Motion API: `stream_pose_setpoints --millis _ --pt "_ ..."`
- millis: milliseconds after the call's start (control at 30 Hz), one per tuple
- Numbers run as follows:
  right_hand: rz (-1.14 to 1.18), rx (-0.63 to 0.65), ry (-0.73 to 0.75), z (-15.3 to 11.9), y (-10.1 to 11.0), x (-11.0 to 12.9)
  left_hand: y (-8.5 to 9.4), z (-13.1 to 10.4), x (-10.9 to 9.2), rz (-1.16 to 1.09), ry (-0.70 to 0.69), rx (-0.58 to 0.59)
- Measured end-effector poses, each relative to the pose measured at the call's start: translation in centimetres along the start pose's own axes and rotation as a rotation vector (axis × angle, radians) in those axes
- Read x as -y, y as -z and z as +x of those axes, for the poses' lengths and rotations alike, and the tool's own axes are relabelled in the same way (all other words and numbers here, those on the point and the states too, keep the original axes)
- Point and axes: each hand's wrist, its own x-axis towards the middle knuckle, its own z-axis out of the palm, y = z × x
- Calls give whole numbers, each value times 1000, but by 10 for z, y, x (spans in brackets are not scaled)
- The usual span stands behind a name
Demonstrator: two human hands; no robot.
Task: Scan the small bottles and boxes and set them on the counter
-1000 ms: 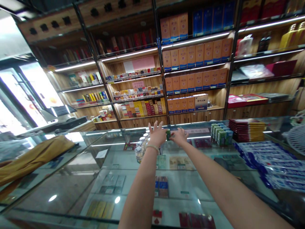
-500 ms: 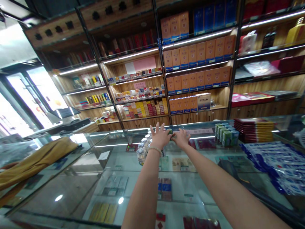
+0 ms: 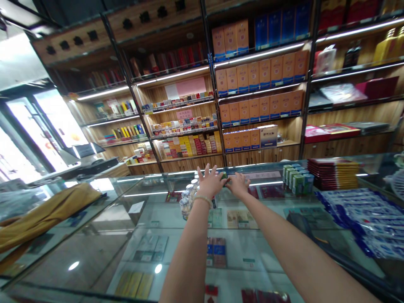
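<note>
Both my arms stretch out over the glass counter. My left hand, with a beaded bracelet at the wrist, has its fingers spread beside a row of clear jars with pale lids. Its thumb points at a small green thing. From the other side my right hand closes in with bent fingers, its tips at that green thing. The thing is mostly covered by my hands, so its kind cannot be made out. Part of the jar row is hidden behind my left hand and wrist.
To the right stand small green boxes, a stack of red and gold packs and blue-white packets. A dark curved object lies near my right forearm. A mustard cloth covers the left counter; stocked shelves stand behind.
The view has shifted slightly, so everything sits a little further left. My hands keep nearly the same pose around the small green thing.
</note>
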Motion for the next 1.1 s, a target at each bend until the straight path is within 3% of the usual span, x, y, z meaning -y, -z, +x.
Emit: stream_pose_setpoints --millis 233,667,833,1000,1100 --pt "-61 60 -8 2 11 2 -2 3 0 -15 -4 -13" --pt "-205 161 69 0 66 -4 1 5 3 -28 7 -33" --pt "-226 160 115 -8 88 -11 21 1 -6 -28 18 -94" --pt "-235 115 147 -19 124 -28 52 -8 -37 8 -69 -326" --pt "-242 68 185 -27 144 -40 62 -11 -57 6 -107 -407"
